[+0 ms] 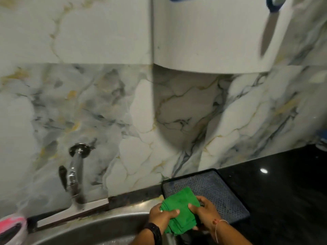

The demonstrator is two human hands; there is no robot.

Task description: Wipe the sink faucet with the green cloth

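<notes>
A folded green cloth is held between both hands above the right rim of the steel sink. My left hand grips its left edge, thumb on top. My right hand grips its right edge. The chrome faucet sticks out of the marble wall at the left, blurred, with a dark lever on its left side. Both hands are well to the right of the faucet and apart from it.
A dark perforated tray lies on the black countertop behind the hands. A white wall unit hangs above, with a knife on its right. A pink and white object sits at the sink's left edge.
</notes>
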